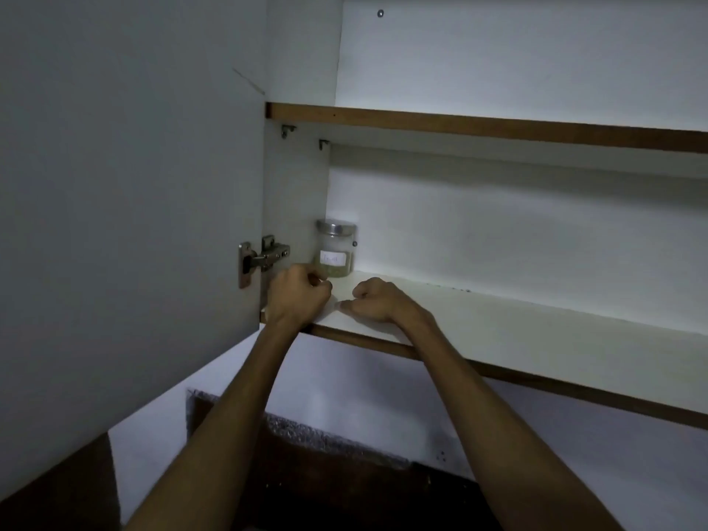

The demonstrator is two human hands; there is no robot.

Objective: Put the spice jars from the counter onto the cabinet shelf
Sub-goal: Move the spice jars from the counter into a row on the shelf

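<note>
- Head view looked up into an open wall cabinet; its door (126,185) stood swung out on the far left, carried by a metal hinge (262,256) at the cabinet's side wall.
- Just right of the hinge, the left hand (299,297) was curled into a loose fist at the front left corner of the lower shelf (536,323); it seemed to hold nothing, though the dim light left the fingertips unclear.
- Behind and slightly right of that hand, one spice jar (336,249) stood upright in the shelf's back left corner, metal lid on, a pale label on its front and greenish contents at the bottom; the left hand was close to it but did not appear to touch it.
- Further right, the right hand (373,300) rested on the shelf surface, fingers curled inward and apparently empty, just beside the left hand.
- To the right of the hands the shelf lay bare, as did the upper shelf (498,126).
- Judged from this, one jar was already placed and both hands were free, so the step in hand looked like the end of a placement.
- Next would be to lower the hands to the counter, which was out of sight, grasp another jar and set it beside the first.
</note>
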